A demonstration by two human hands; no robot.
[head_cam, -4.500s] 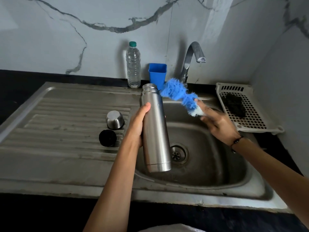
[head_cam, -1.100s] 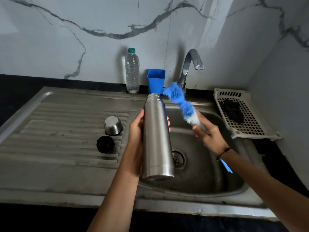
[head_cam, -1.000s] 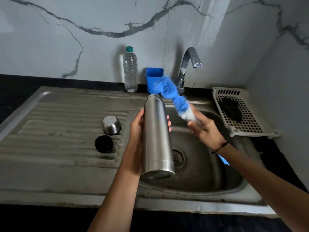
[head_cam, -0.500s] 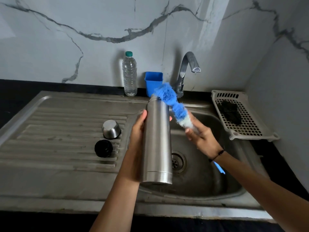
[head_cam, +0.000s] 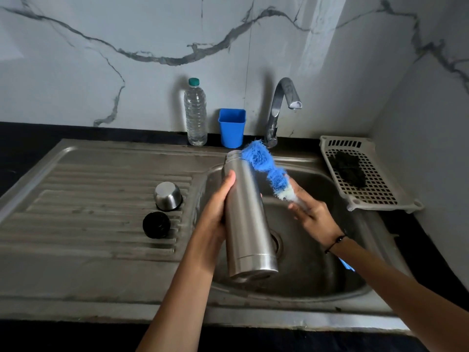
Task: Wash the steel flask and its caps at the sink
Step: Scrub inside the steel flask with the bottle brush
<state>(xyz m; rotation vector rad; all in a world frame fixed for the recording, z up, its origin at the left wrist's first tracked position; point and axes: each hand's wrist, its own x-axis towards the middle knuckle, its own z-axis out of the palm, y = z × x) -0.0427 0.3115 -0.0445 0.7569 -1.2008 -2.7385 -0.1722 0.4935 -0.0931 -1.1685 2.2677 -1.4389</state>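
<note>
My left hand (head_cam: 218,201) grips the tall steel flask (head_cam: 247,219) round its middle, holding it open-mouthed and tilted over the sink basin (head_cam: 317,262). My right hand (head_cam: 311,212) holds the handle of a blue bristle bottle brush (head_cam: 266,166). The brush's fluffy tip sits at the flask's mouth, against its right rim. The steel cup cap (head_cam: 168,196) stands upside down on the draining board (head_cam: 88,199). The black inner cap (head_cam: 156,224) lies just in front of it.
A tap (head_cam: 281,107) arches over the basin with no water running. A clear water bottle (head_cam: 195,113) and a blue plastic cup (head_cam: 232,128) stand by the wall. A white plastic basket (head_cam: 368,174) holding a dark scrubber sits to the right.
The brush tip has moved left from beside the flask to its mouth. My left hand has kept the flask in about the same place over the basin.
</note>
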